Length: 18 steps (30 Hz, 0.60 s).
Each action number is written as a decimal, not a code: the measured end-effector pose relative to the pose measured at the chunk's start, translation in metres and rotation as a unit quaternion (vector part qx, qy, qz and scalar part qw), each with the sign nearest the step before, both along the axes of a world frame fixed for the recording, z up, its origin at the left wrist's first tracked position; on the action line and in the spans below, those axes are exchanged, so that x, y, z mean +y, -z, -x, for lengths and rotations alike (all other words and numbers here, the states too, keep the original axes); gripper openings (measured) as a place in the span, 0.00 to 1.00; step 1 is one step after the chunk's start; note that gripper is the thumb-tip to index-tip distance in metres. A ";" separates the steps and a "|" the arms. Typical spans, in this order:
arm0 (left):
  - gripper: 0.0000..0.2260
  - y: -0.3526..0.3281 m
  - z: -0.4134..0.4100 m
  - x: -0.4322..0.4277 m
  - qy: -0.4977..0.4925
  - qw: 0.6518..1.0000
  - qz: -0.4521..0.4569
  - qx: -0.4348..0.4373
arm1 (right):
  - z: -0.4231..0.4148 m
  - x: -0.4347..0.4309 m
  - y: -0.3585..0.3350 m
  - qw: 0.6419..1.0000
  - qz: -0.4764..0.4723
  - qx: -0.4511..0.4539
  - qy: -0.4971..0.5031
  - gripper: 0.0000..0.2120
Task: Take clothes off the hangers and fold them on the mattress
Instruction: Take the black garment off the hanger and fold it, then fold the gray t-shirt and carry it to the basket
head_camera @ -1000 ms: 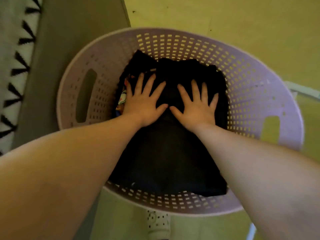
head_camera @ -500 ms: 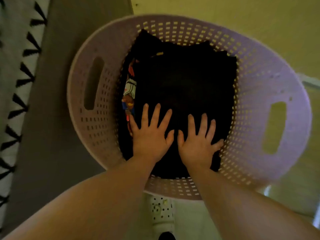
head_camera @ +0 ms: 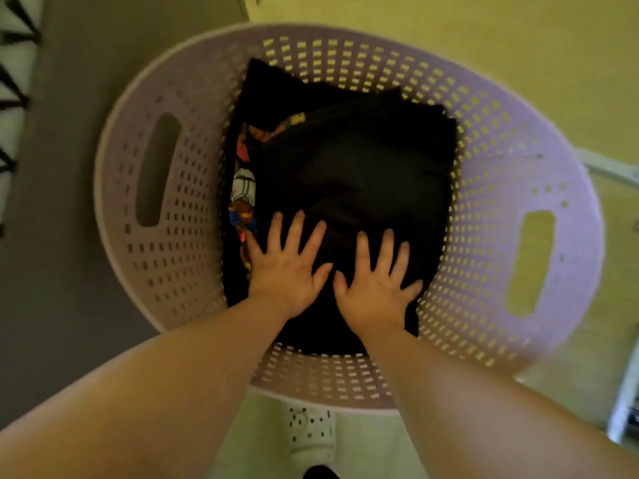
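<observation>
A folded black garment (head_camera: pixel 359 160) lies on top of a pile inside a pale lilac perforated laundry basket (head_camera: pixel 501 202). A colourful printed garment (head_camera: pixel 243 202) peeks out along the pile's left side. My left hand (head_camera: pixel 288 267) and my right hand (head_camera: pixel 375 285) rest flat, fingers spread, side by side on the near part of the black garment. Both forearms reach in over the basket's near rim. No hanger is in view.
The basket stands on a yellowish floor (head_camera: pixel 484 36). A grey mattress edge (head_camera: pixel 69 133) runs along the left, with a black-and-white patterned cover (head_camera: pixel 14 81) beyond it. A white power strip (head_camera: pixel 311 430) lies on the floor below the basket's near rim.
Both hands have slid from the far part of the black garment back to its near part, staying flat. The view shifted, bringing the basket's far rim and both handles more into sight.
</observation>
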State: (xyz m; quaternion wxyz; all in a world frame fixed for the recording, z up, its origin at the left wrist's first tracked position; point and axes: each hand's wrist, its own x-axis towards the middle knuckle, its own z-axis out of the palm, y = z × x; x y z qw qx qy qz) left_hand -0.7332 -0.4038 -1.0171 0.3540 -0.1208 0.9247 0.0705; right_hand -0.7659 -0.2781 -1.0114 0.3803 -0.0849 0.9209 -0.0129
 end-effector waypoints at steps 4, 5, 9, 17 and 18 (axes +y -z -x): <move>0.31 -0.044 0.011 -0.011 -0.035 0.998 -0.046 -0.037 | 0.017 -0.005 -0.050 0.999 -0.004 -0.051 0.009 0.33; 0.32 -0.060 0.013 -0.011 -0.051 0.997 -0.048 -0.015 | 0.021 -0.007 -0.068 0.999 -0.004 -0.043 0.018 0.33; 0.31 -0.119 0.015 -0.007 -0.099 0.991 -0.054 0.076 | 0.025 -0.019 -0.122 0.999 0.017 0.007 0.035 0.31; 0.30 -0.241 -0.006 -0.036 -0.088 0.983 -0.088 0.135 | -0.009 -0.040 -0.246 0.994 0.055 0.084 0.050 0.26; 0.29 -0.265 -0.016 -0.041 -0.076 0.983 -0.082 0.148 | -0.022 -0.042 -0.269 0.992 0.060 0.096 0.058 0.26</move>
